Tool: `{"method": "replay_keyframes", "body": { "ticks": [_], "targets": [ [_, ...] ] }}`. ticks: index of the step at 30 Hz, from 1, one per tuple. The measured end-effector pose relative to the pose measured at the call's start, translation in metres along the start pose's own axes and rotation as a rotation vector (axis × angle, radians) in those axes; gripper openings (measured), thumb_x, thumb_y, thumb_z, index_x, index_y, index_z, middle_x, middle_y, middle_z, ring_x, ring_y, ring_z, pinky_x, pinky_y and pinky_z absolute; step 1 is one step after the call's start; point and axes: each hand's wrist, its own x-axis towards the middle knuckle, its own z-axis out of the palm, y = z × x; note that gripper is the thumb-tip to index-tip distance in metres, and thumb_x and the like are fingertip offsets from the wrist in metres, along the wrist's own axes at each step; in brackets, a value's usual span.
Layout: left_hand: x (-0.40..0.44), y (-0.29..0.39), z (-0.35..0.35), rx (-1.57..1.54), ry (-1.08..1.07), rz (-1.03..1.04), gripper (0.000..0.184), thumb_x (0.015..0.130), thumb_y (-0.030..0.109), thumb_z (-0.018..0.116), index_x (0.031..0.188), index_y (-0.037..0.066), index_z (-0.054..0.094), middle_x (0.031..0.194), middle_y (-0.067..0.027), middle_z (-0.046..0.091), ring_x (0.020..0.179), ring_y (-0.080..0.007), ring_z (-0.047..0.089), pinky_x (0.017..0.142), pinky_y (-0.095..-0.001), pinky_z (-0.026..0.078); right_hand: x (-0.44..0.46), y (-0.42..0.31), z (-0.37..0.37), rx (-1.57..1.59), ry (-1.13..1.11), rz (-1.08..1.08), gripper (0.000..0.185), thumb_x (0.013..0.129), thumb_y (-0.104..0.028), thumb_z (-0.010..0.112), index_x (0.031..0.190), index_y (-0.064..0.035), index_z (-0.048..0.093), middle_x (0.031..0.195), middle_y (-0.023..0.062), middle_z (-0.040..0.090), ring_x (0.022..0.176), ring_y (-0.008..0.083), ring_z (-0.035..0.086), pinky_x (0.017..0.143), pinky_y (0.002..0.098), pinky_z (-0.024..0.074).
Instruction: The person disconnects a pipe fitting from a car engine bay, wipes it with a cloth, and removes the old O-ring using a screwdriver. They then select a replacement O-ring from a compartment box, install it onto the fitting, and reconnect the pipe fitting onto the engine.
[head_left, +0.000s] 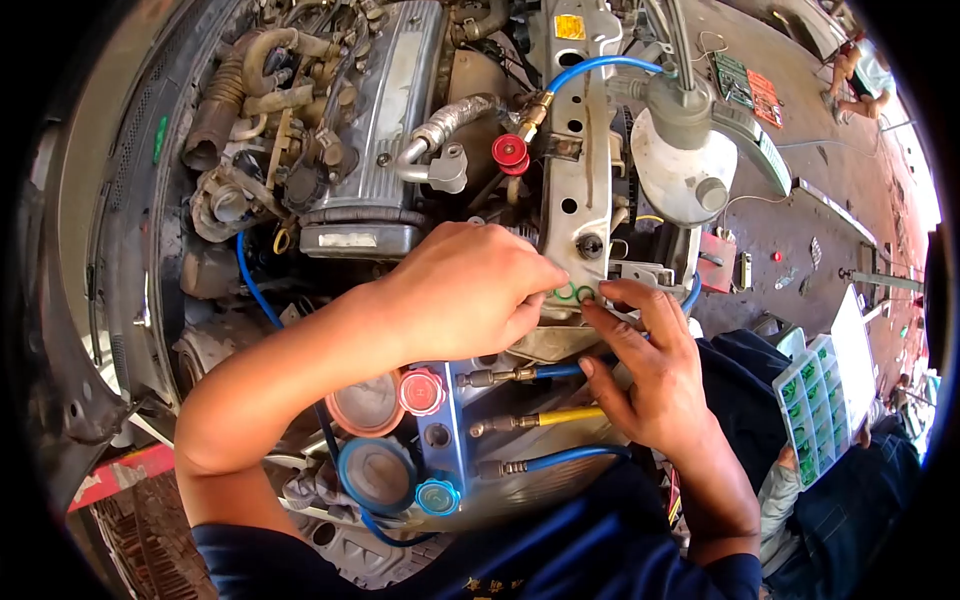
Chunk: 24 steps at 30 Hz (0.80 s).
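Observation:
My left hand (475,285) reaches across the front of the engine bay with its fingers curled, the index finger and thumb close together; what they hold, if anything, is hidden. Beside its fingertips, a green O-ring (567,292) lies on the metal radiator support (570,225). Next to that is a darker O-ring (586,294), with a fingertip of my right hand (650,360) at its edge. The fingers of my right hand are apart, and no object shows in its grasp. Below my hands sits a manifold gauge set (440,400) with red and blue knobs.
A blue hose with a red valve (510,152) crosses the support. A white bottle (685,165) stands at its right. At lower right, another person's hand (787,462) supports an open case (815,405) of green O-rings. Tool trays (748,85) lie on the floor.

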Motion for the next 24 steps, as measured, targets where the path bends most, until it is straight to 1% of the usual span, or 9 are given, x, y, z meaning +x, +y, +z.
{"method": "replay_keyframes", "body": {
  "ticks": [3, 7, 10, 12, 13, 16, 17, 20, 24],
  "targets": [
    [0.001, -0.003, 0.001, 0.017, 0.000, 0.019, 0.027, 0.090, 0.013, 0.072, 0.115, 0.008, 0.081, 0.090, -0.0129, 0.077, 0.080, -0.0337, 0.075, 0.074, -0.0458, 0.061, 0.003, 0.000, -0.001, 0.014, -0.021, 0.003, 0.049, 0.086, -0.014, 0.080, 0.131, 0.0019, 0.070, 0.136, 0.0220, 0.061, 0.117, 0.0421, 0.063, 0.099, 0.0491, 0.0540],
    [0.000, -0.002, -0.001, -0.020, -0.019, 0.005, 0.026, 0.090, 0.013, 0.072, 0.114, 0.007, 0.081, 0.090, -0.0127, 0.076, 0.080, -0.0343, 0.074, 0.073, -0.0460, 0.061, 0.003, 0.001, 0.000, 0.033, -0.046, 0.025, 0.051, 0.084, -0.011, 0.081, 0.132, 0.0022, 0.069, 0.135, 0.0221, 0.061, 0.116, 0.0415, 0.064, 0.098, 0.0481, 0.0547],
    [-0.005, 0.000, -0.009, -0.033, -0.008, -0.001, 0.027, 0.089, 0.012, 0.073, 0.115, 0.006, 0.080, 0.087, -0.0123, 0.076, 0.076, -0.0336, 0.073, 0.070, -0.0446, 0.060, -0.002, 0.002, 0.002, 0.094, 0.038, 0.044, 0.051, 0.082, -0.008, 0.080, 0.130, 0.0037, 0.068, 0.131, 0.0233, 0.063, 0.112, 0.0405, 0.066, 0.096, 0.0465, 0.0559],
    [-0.009, 0.004, -0.020, -0.064, 0.137, -0.006, 0.028, 0.088, 0.009, 0.075, 0.115, 0.006, 0.080, 0.084, -0.0120, 0.075, 0.071, -0.0319, 0.072, 0.065, -0.0427, 0.058, -0.012, 0.007, 0.003, 0.122, 0.141, 0.063, 0.048, 0.080, -0.005, 0.079, 0.126, 0.0050, 0.068, 0.125, 0.0241, 0.066, 0.107, 0.0394, 0.068, 0.093, 0.0450, 0.0567],
    [-0.010, 0.004, -0.026, -0.056, 0.211, 0.043, 0.028, 0.086, 0.005, 0.077, 0.114, 0.006, 0.080, 0.081, -0.0113, 0.073, 0.068, -0.0294, 0.070, 0.061, -0.0403, 0.056, -0.016, 0.008, 0.006, 0.145, 0.195, 0.075, 0.041, 0.082, -0.006, 0.078, 0.120, 0.0051, 0.068, 0.115, 0.0231, 0.069, 0.101, 0.0382, 0.070, 0.088, 0.0434, 0.0572],
    [-0.013, 0.008, -0.042, -0.051, 0.296, 0.034, 0.025, 0.087, 0.004, 0.077, 0.112, 0.005, 0.079, 0.079, -0.0107, 0.072, 0.066, -0.0287, 0.069, 0.061, -0.0393, 0.055, -0.035, 0.013, 0.009, 0.201, 0.243, 0.107, 0.036, 0.086, -0.009, 0.078, 0.117, 0.0052, 0.068, 0.107, 0.0212, 0.071, 0.096, 0.0370, 0.071, 0.083, 0.0412, 0.0573],
    [-0.014, 0.011, -0.045, -0.055, 0.275, 0.007, 0.024, 0.087, 0.002, 0.077, 0.111, 0.004, 0.079, 0.080, -0.0104, 0.072, 0.066, -0.0283, 0.069, 0.060, -0.0382, 0.054, -0.040, 0.015, 0.011, 0.206, 0.263, 0.122, 0.032, 0.088, -0.011, 0.077, 0.114, 0.0053, 0.068, 0.100, 0.0205, 0.071, 0.091, 0.0361, 0.071, 0.080, 0.0399, 0.0569],
    [-0.013, 0.016, -0.042, -0.100, 0.203, -0.051, 0.021, 0.088, 0.004, 0.077, 0.108, 0.003, 0.078, 0.084, -0.0117, 0.073, 0.069, -0.0293, 0.070, 0.062, -0.0390, 0.055, -0.055, 0.015, 0.014, 0.272, 0.290, 0.180, 0.029, 0.089, -0.010, 0.076, 0.112, 0.0053, 0.068, 0.098, 0.0208, 0.071, 0.090, 0.0355, 0.070, 0.079, 0.0397, 0.0565],
    [-0.009, 0.018, -0.041, -0.009, 0.123, -0.051, 0.017, 0.089, 0.007, 0.077, 0.106, 0.003, 0.077, 0.088, -0.0130, 0.074, 0.073, -0.0313, 0.071, 0.065, -0.0402, 0.056, -0.076, 0.020, 0.015, 0.273, 0.335, 0.133, 0.026, 0.090, -0.010, 0.074, 0.110, 0.0052, 0.067, 0.096, 0.0200, 0.072, 0.088, 0.0349, 0.070, 0.078, 0.0397, 0.0560]
  ]
}}
